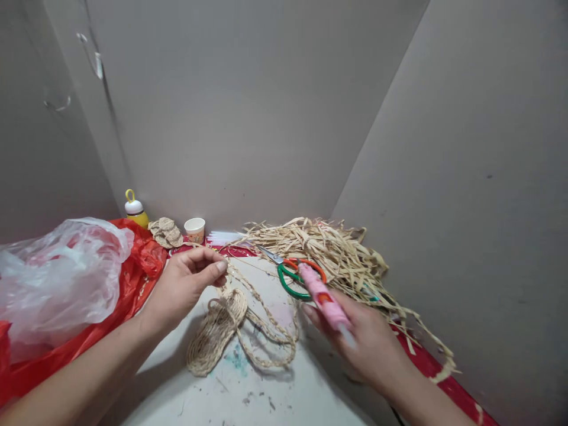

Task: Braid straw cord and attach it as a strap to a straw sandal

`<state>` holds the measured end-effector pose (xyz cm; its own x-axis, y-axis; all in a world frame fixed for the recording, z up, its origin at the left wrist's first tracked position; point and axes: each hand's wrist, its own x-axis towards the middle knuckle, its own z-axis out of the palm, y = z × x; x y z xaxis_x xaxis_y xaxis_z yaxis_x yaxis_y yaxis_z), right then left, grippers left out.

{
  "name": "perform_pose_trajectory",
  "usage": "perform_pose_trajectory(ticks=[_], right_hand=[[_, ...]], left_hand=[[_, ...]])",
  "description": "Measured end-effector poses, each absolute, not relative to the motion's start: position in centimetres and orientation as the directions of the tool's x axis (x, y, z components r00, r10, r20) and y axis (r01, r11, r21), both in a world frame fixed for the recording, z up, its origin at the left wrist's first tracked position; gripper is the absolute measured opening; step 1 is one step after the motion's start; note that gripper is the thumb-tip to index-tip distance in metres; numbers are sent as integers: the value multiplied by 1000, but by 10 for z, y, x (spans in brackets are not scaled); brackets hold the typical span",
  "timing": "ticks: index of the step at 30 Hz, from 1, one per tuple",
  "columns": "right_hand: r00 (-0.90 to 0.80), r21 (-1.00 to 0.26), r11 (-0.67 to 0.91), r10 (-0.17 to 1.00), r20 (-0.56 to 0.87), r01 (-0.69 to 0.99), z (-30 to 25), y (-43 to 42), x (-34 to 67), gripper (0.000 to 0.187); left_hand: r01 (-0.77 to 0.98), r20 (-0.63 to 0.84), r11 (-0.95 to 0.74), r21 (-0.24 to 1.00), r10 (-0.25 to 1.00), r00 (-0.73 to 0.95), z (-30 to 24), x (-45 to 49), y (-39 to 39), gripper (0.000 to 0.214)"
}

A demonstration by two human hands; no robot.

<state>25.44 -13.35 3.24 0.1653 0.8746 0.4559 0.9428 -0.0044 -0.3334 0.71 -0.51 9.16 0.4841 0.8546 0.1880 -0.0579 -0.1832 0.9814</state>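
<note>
My left hand (195, 272) is closed in a pinch on part of a braided straw cord (251, 288), just above a small coiled straw sole (208, 349) with a strap-like loop. The cord runs from the pinch in loose loops over the white board. My right hand (364, 337) is wrapped round a pink hot glue gun (323, 299), with a translucent glue stick (346, 335) poking out of its rear. Partly behind the glue gun lie scissors (290, 289) with one orange and one green handle.
A heap of dry straw (319, 242) spreads along the back right. Glue sticks (222, 238), a paper cup (194, 229), woven straw pieces (165, 232) and a yellow bottle (136, 213) stand or lie behind. Plastic bags (66, 278) fill the left; grey walls (248, 118) enclose the table.
</note>
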Motion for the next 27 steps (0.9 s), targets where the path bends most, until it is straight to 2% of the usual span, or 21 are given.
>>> perform_pose_trajectory(ticks=[2,4,6,8,10,12,14,16,18,23,27], right_hand=[[225,-220,-167,934,276,961,29,-122,263,20],[250,-119,-236,960,124,964,26,-117,268,19],[197,-78,-195,980,23,978,26,-117,271,18],[130,-68,-131,991,-12,989,30,-123,272,20],[104,-86,-98,992,71,991,38,-132,269,22],[94,-170,-46,953,289,984,46,-142,258,24],[68,-295,105,849,524,950,50,-150,241,25],[14,-358,273,779,627,893,48,-154,223,33],[-46,-343,360,745,665,868,43,-154,208,37],[-93,-346,429,728,679,834,33,-150,200,9],[-65,-398,429,742,667,811,34,-151,204,9]], left_hand=[[-58,120,-105,993,837,533,92,9,-9,15],[-57,69,-44,997,815,576,91,13,-14,15],[-40,37,-17,999,800,598,89,17,-18,15],[-7,10,-8,1000,795,606,84,21,-23,15],[24,-19,6,1000,796,604,79,25,-28,15],[48,-40,14,999,801,597,73,29,-34,17],[54,-53,27,998,802,596,68,32,-40,19],[35,-64,54,998,793,606,64,34,-46,21],[15,-77,87,996,779,622,60,36,-52,21],[16,-109,132,991,742,661,57,38,-57,19],[11,-18,13,1000,711,703,62,35,-53,27]])
